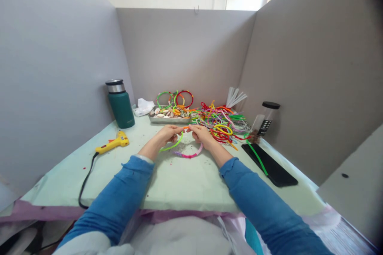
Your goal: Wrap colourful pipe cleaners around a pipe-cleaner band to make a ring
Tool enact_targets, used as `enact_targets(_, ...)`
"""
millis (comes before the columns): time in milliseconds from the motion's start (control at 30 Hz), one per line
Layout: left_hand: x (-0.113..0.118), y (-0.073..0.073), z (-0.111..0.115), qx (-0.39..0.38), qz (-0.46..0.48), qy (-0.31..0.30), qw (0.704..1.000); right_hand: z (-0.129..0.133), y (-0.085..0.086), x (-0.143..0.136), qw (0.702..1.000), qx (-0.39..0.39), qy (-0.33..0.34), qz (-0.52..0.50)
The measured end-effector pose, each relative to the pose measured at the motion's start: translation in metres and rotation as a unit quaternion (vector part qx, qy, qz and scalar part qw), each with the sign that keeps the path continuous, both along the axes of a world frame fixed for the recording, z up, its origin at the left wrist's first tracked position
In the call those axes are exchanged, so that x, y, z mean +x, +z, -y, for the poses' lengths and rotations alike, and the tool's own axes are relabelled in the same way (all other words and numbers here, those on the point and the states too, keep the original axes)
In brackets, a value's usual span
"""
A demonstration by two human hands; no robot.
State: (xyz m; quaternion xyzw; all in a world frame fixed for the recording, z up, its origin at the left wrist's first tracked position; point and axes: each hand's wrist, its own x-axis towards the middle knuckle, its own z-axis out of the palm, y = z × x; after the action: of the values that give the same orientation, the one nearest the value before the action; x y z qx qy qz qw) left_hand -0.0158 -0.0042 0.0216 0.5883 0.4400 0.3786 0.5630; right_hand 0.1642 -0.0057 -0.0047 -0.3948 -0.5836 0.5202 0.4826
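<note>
My left hand (168, 134) and my right hand (201, 134) are close together over the middle of the table, fingertips pinched. Between them is a short stretch of orange pipe cleaner (186, 127). A bright green pipe cleaner (176, 146) trails from the left fingers, curving down toward the wrist. Below the right hand, a curved band wrapped in pink and purple fuzzy pipe cleaner (190, 155) arcs to the left. It looks like the lower part of a hoop, but my fingers hide whether it joins the orange stretch.
Behind my hands stand a metal tray (170, 120) of shells with finished-looking hoops (184, 92) and a heap of colourful pipe cleaners (223, 121). A yellow glue gun (115, 142) and green bottle (120, 105) are left. Right are a black phone-like slab (273, 167) and a clear black-lidded container (265, 121).
</note>
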Motion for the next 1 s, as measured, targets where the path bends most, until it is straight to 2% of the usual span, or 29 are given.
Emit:
enact_targets(233,-0.0008,0.0015,0.0008,0.023,-0.019,-0.002,1.0,0.0013,0.0027,-0.0001,1.0,-0.01,-0.012,0.0)
enact_targets(400,0.0007,0.0012,0.0027,0.074,-0.107,0.009,0.992,0.0007,0.002,0.0002,1.0,-0.009,-0.018,0.003)
enact_targets(500,0.0029,0.0009,0.004,0.162,-0.21,0.054,0.963,0.0004,0.0015,-0.0004,1.0,-0.012,-0.017,0.002)
enact_targets(633,0.0046,-0.0027,0.0025,0.337,-0.324,0.101,0.878,0.0011,0.002,-0.0015,1.0,-0.02,-0.015,-0.001)
enact_targets(733,0.0034,-0.0061,0.0005,0.397,-0.376,0.099,0.831,0.0009,0.0014,-0.0016,1.0,-0.023,-0.011,-0.001)
enact_targets(833,0.0014,-0.0077,-0.0001,0.41,-0.394,0.094,0.817,-0.0004,-0.0001,-0.0015,1.0,-0.022,-0.007,-0.006)
enact_targets(1000,0.0008,-0.0062,0.0022,0.406,-0.391,0.082,0.822,-0.0016,-0.0008,-0.0022,1.0,-0.025,-0.011,-0.005)
